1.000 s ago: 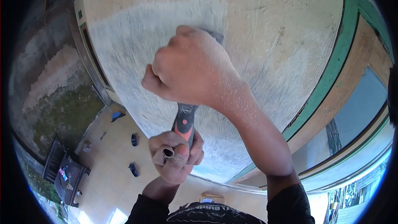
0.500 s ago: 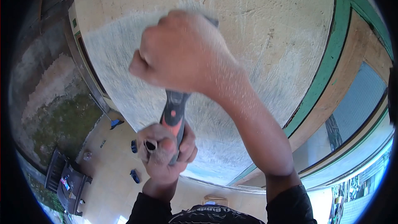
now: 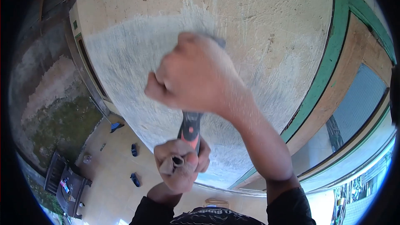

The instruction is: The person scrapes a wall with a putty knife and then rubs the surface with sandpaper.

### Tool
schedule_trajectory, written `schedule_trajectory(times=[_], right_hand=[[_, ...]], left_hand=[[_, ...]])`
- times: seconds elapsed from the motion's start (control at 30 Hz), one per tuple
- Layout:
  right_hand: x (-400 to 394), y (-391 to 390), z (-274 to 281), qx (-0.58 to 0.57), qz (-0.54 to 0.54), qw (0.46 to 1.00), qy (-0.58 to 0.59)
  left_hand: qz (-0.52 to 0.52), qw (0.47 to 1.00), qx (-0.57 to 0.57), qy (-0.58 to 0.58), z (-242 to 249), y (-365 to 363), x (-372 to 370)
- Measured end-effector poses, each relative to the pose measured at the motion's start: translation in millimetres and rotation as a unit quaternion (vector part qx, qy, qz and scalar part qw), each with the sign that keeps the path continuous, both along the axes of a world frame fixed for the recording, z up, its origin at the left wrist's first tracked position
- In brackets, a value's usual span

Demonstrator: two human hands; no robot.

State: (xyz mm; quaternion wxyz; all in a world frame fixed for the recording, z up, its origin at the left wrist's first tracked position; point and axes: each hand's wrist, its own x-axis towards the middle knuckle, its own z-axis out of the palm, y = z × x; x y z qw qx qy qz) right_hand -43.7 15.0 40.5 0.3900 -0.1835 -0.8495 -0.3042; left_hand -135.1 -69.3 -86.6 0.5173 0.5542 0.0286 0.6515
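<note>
Black-and-red tool (image 3: 191,126) gripped low by left hand (image 3: 178,167), higher up by blurred, dusty right hand (image 3: 196,73), before scuffed wall (image 3: 258,25); wall's right edge bordered by green frame (image 3: 333,58).

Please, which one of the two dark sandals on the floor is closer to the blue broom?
The upper sandal in the picture: the blue broom is above and left of it. The lower sandal lies farther away.

A cream wall (image 3: 258,25) with a whitened band fills the middle, a green door frame (image 3: 323,79) with wood and glass stands right, and a dark wooden bench (image 3: 68,187) sits on the sunlit tiled floor (image 3: 112,154) at left.
</note>
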Motion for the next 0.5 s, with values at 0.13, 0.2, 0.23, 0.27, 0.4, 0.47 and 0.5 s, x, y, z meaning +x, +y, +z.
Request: schedule_trajectory(times=[0.13,0.2,0.23,0.27,0.4,0.47,0.5], right_hand=[[1.7,2.2,10.1,-0.056,-0.036,0.997,-0.029],[-1.4,2.9,19.3,-0.057,-0.037,0.998,-0.017],[-2.1,1.4,20.3,-0.051,-0.039,0.998,-0.005],[-2.4,0.7,15.5,-0.053,-0.039,0.998,-0.003],[-0.9,1.4,-1.5,-0.02,-0.012,0.999,-0.023],[-0.5,2.4,4.1,0.004,0.022,1.0,0.001],[-0.6,-1.7,19.5,-0.029,-0.024,0.999,-0.008]], left_hand=[[0.036,0.999,-0.024,0.006,7.2,1.2,-0.3],[0.024,0.999,-0.03,0.01,12.4,8.1,-3.2],[0.009,1.0,-0.022,-0.017,9.0,9.7,-1.7],[-0.006,0.999,-0.013,-0.044,7.5,11.2,-0.2],[0.015,0.999,-0.025,-0.029,-6.7,-0.2,4.4],[0.01,0.999,-0.034,-0.033,2.7,1.4,3.2],[0.004,0.999,-0.025,-0.037,11.3,7.3,1.4]])
